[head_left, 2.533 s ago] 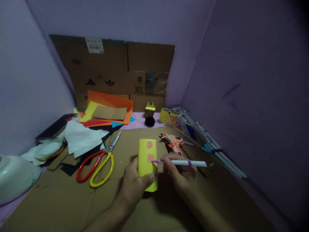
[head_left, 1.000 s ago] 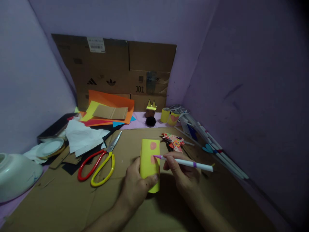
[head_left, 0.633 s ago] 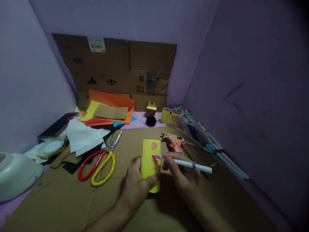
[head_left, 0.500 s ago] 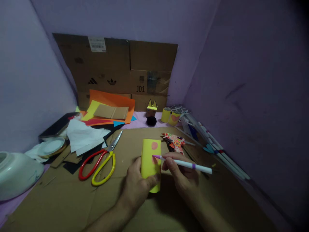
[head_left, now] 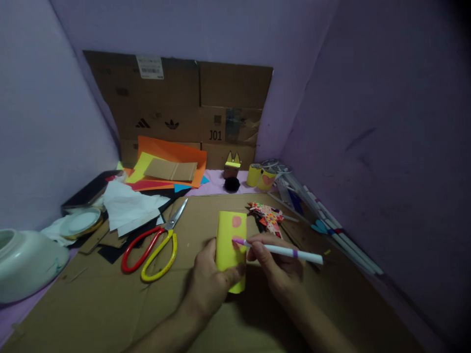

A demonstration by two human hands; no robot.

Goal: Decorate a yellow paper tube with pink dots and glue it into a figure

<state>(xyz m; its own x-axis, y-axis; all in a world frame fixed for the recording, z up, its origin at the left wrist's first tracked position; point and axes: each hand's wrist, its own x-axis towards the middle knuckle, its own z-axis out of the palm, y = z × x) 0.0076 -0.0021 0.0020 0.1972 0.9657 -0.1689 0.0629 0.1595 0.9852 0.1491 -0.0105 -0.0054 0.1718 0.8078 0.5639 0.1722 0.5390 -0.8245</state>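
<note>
My left hand (head_left: pixel 213 272) is wrapped round the lower part of a yellow paper-covered tube (head_left: pixel 228 250), its thumb across the front. Two pinkish-orange round patches show on the tube's right side, one above the other. In my right hand (head_left: pixel 275 262) is a white felt-tip pen (head_left: pixel 294 253) with a purple band, pinched between thumb and fingers. Its purple tip meets the tube at the lower patch, which the pen partly covers. Red-and-yellow-handled scissors (head_left: pixel 158 250) lie partly open to the left of my left hand. Just beyond my right hand is a flower-patterned cutout (head_left: pixel 270 215).
Coloured sheets (head_left: pixel 195 157) and white paper (head_left: pixel 128 206) are piled at the back left, near a white ceramic bowl (head_left: pixel 31 264). Small yellow rolls (head_left: pixel 253 175) and a black pompom (head_left: pixel 231 184) stand at the back. Several pens (head_left: pixel 353 245) line the right wall. Cardboard (head_left: pixel 110 314) covers the work surface.
The pen tip has shifted very slightly down on the lower patch. The whole view has moved a little; both hands keep their holds.
</note>
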